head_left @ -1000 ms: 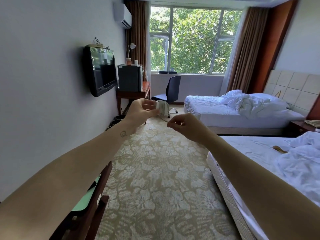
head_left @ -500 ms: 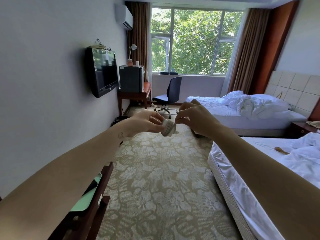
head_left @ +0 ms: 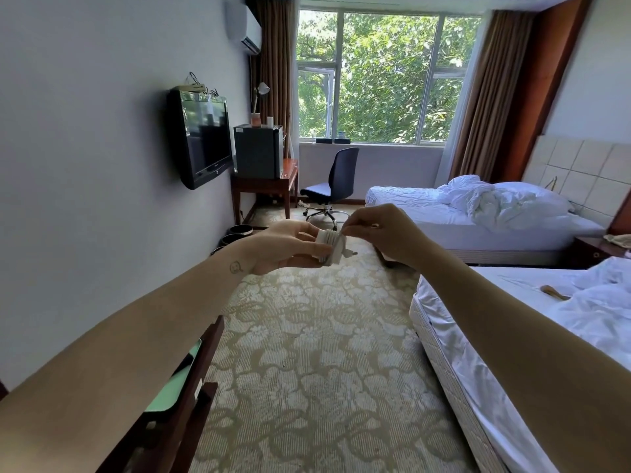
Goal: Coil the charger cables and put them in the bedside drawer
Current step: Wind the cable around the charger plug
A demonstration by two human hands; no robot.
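Note:
A white charger (head_left: pixel 330 248) with its white cable wound in tight turns round its body is held out in front of me at chest height, plug prongs pointing right. My left hand (head_left: pixel 290 247) grips the charger from the left between thumb and fingers. My right hand (head_left: pixel 382 235) pinches the cable end at the top right of the coil. A dark wooden bedside cabinet (head_left: pixel 596 252) stands between the two beds at the far right; its drawer front is only partly visible.
Two white beds, the near bed (head_left: pixel 478 336) and the far bed (head_left: pixel 478 227), fill the right side. A wall TV (head_left: pixel 203 138), a desk with a black fridge (head_left: pixel 259 151) and an office chair (head_left: pixel 336 182) stand ahead. Dark wooden furniture (head_left: pixel 184 404) sits at my lower left. Patterned carpet (head_left: pixel 324 353) lies between.
My right hand came up from below the charger to its upper right, bringing the cable end against the coil. Both hands dropped slightly and moved closer together.

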